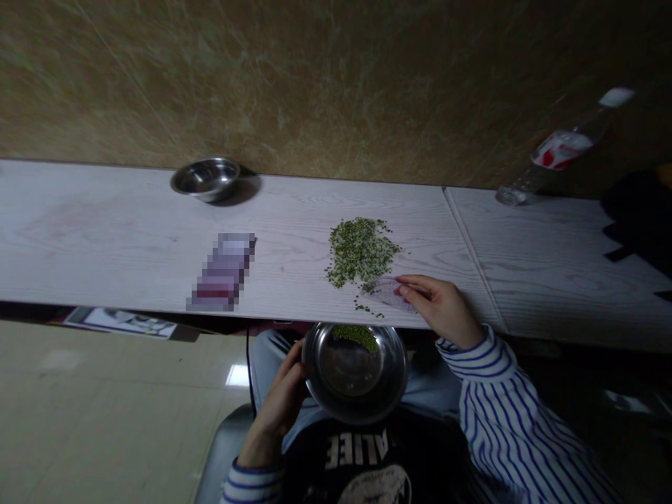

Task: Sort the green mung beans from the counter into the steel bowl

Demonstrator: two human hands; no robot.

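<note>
My left hand [286, 388] grips the rim of a steel bowl [354, 409] at its left side. The bowl is tilted below the table's front edge, over my lap, with small green mung beans [355, 336] gathered along its far inner wall. On the table lies a loose pile of mung beans [360, 252], with some pale bits among them and a few strays near the edge. My right hand [441, 304] pinches a clear plastic protractor [386, 290] between thumb and fingers. The protractor's left end touches the near side of the pile.
A second steel bowl [206, 180] stands at the back left, near the wall. A blurred-out flat object [223, 273] lies left of the pile. At the right, a clear bottle [561, 150] stands by the wall, beside a dark item [640, 224]. A seam [472, 252] crosses the table.
</note>
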